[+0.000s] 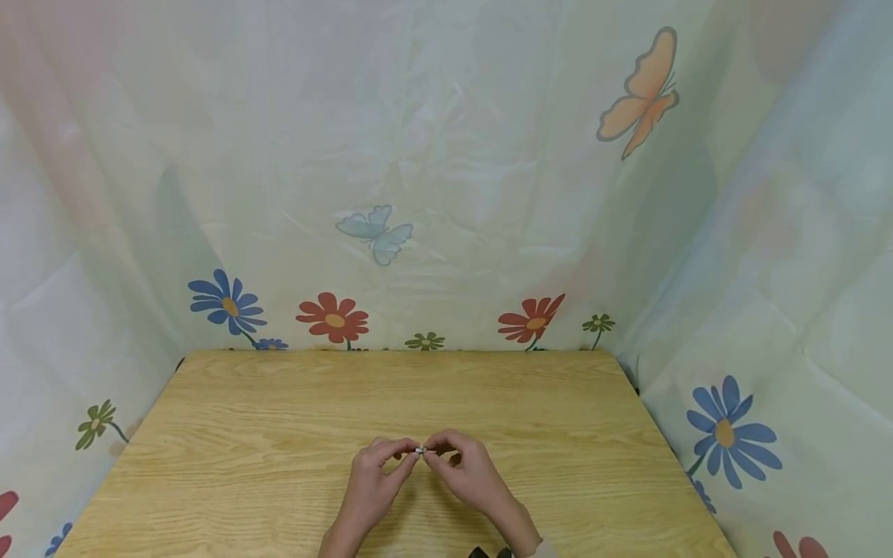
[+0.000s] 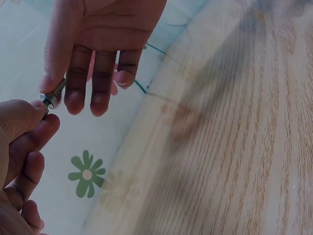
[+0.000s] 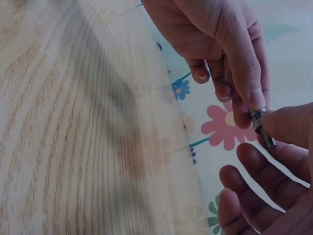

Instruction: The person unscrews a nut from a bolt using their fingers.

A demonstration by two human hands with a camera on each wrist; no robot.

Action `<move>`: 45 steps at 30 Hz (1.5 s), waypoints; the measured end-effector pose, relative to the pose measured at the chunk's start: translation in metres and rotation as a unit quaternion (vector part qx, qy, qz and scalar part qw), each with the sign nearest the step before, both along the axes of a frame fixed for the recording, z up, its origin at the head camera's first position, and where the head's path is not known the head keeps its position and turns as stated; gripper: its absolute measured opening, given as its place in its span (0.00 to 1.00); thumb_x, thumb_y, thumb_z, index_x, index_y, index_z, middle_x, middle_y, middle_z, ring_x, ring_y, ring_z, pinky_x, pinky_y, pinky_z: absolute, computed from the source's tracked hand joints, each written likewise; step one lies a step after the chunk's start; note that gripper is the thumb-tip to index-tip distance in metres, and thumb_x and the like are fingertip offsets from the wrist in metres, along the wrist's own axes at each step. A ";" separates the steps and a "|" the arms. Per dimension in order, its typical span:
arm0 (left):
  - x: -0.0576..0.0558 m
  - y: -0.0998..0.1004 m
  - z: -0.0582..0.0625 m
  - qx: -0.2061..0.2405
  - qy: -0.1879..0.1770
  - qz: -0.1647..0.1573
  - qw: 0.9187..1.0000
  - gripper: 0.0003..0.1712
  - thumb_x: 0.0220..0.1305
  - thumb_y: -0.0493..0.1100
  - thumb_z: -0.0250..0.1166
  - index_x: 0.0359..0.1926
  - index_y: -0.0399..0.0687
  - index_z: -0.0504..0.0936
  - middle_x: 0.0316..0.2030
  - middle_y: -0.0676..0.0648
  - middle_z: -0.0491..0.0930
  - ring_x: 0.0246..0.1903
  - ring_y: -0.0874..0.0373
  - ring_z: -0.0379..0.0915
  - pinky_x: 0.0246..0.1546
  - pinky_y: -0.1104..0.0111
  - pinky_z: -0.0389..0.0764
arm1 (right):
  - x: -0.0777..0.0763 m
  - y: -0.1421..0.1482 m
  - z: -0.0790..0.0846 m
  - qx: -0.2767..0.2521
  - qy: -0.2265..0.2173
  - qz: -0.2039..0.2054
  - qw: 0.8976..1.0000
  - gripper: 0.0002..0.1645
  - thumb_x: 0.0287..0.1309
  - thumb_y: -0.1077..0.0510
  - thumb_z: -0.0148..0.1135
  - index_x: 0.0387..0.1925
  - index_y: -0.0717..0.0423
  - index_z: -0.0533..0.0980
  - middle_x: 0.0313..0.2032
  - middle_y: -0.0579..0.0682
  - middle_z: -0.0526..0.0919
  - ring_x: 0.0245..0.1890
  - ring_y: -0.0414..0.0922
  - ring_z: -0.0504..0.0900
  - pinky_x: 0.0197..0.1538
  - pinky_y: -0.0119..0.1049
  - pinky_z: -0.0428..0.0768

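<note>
A small metal bolt [image 1: 422, 450] is held between both hands over the middle of the table. My left hand [image 1: 373, 482] pinches one end with thumb and index finger, where a shiny wider piece sits on the bolt [image 2: 51, 101]. From the other side my right hand [image 1: 476, 474] pinches the threaded shank with thumb and index finger; the thread shows in the right wrist view on the bolt [image 3: 266, 136]. The right hand's other fingers [image 3: 254, 196] stand apart from it. Fingertips partly hide the bolt's ends.
The wooden table [image 1: 279, 403] lies beneath both hands. A flower and butterfly printed curtain [image 1: 446, 155] surrounds its back and sides. A small dark object [image 1: 480, 552] shows at the bottom edge of the head view, beside the right wrist.
</note>
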State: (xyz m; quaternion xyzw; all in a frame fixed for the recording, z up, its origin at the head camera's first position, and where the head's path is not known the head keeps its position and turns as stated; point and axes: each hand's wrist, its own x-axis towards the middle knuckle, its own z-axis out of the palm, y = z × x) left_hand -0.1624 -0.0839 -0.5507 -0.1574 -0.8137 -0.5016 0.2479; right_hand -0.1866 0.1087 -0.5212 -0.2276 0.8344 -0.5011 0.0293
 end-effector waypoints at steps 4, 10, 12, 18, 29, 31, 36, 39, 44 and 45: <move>0.000 0.000 0.000 0.002 -0.002 0.002 1.000 0.11 0.59 0.36 0.76 0.40 0.56 0.91 0.36 0.64 0.88 0.36 0.61 0.81 0.41 0.69 0.76 | 0.000 -0.001 0.000 -0.015 -0.005 0.006 1.000 0.11 0.70 0.49 0.65 0.48 0.48 0.81 0.45 0.45 0.86 0.46 0.40 0.83 0.41 0.31 0.80; 0.000 -0.001 0.000 0.012 0.000 -0.004 1.000 0.09 0.59 0.36 0.76 0.40 0.54 0.91 0.37 0.63 0.88 0.36 0.58 0.81 0.38 0.63 0.81 | -0.001 0.000 0.000 -0.006 -0.008 0.000 1.000 0.17 0.75 0.45 0.58 0.50 0.51 0.83 0.45 0.46 0.88 0.44 0.40 0.84 0.41 0.32 0.81; 0.000 -0.002 0.000 0.015 0.000 -0.007 1.000 0.08 0.60 0.36 0.75 0.40 0.52 0.91 0.37 0.63 0.88 0.36 0.60 0.81 0.37 0.62 0.81 | -0.001 0.001 0.000 -0.006 -0.008 0.004 1.000 0.17 0.76 0.44 0.56 0.48 0.49 0.85 0.43 0.49 0.89 0.43 0.42 0.86 0.40 0.31 0.82; 0.000 -0.002 0.000 0.020 0.002 -0.014 1.000 0.09 0.59 0.36 0.76 0.41 0.49 0.91 0.37 0.61 0.88 0.35 0.57 0.81 0.36 0.63 0.81 | -0.001 0.001 0.001 -0.013 -0.018 0.020 1.000 0.17 0.76 0.45 0.57 0.44 0.50 0.86 0.40 0.56 0.89 0.40 0.48 0.87 0.39 0.30 0.83; 0.001 -0.003 0.005 0.001 0.010 -0.023 1.000 0.10 0.57 0.32 0.76 0.40 0.47 0.91 0.35 0.57 0.89 0.32 0.54 0.80 0.35 0.65 0.82 | 0.000 0.001 0.002 -0.017 -0.021 0.023 0.999 0.16 0.75 0.45 0.57 0.44 0.48 0.85 0.41 0.57 0.89 0.41 0.45 0.87 0.40 0.31 0.83; 0.000 -0.003 0.005 0.001 0.015 -0.023 1.000 0.09 0.58 0.32 0.76 0.39 0.48 0.91 0.35 0.56 0.89 0.32 0.54 0.80 0.34 0.65 0.83 | 0.000 0.001 0.003 -0.012 -0.018 0.019 1.000 0.15 0.75 0.45 0.58 0.45 0.47 0.85 0.42 0.55 0.90 0.40 0.42 0.87 0.40 0.31 0.83; 0.001 -0.003 0.005 0.008 0.001 -0.021 1.000 0.09 0.59 0.34 0.76 0.39 0.52 0.91 0.34 0.57 0.89 0.32 0.54 0.80 0.35 0.65 0.82 | 0.001 0.001 0.003 -0.002 -0.004 0.007 1.000 0.14 0.72 0.44 0.61 0.45 0.46 0.85 0.42 0.47 0.90 0.41 0.37 0.85 0.41 0.32 0.82; 0.002 -0.003 0.005 0.011 -0.011 -0.020 1.000 0.10 0.59 0.34 0.76 0.39 0.53 0.91 0.34 0.58 0.89 0.33 0.54 0.80 0.36 0.65 0.82 | 0.002 0.000 0.004 -0.013 0.001 0.004 1.000 0.11 0.71 0.47 0.64 0.45 0.46 0.85 0.43 0.44 0.89 0.42 0.36 0.85 0.41 0.31 0.82; 0.002 -0.002 0.004 0.012 0.000 -0.022 1.000 0.10 0.59 0.34 0.76 0.39 0.53 0.91 0.34 0.56 0.89 0.33 0.54 0.80 0.37 0.65 0.82 | 0.004 0.001 0.004 -0.045 0.012 0.011 0.999 0.06 0.68 0.53 0.68 0.44 0.46 0.84 0.43 0.45 0.88 0.43 0.39 0.84 0.41 0.31 0.82; 0.002 -0.002 0.004 0.013 0.004 -0.022 1.000 0.10 0.59 0.34 0.76 0.39 0.53 0.91 0.34 0.55 0.89 0.32 0.54 0.80 0.36 0.65 0.82 | 0.004 0.001 0.004 -0.053 0.017 0.012 0.998 0.06 0.68 0.55 0.68 0.45 0.47 0.84 0.43 0.46 0.88 0.43 0.40 0.84 0.42 0.32 0.83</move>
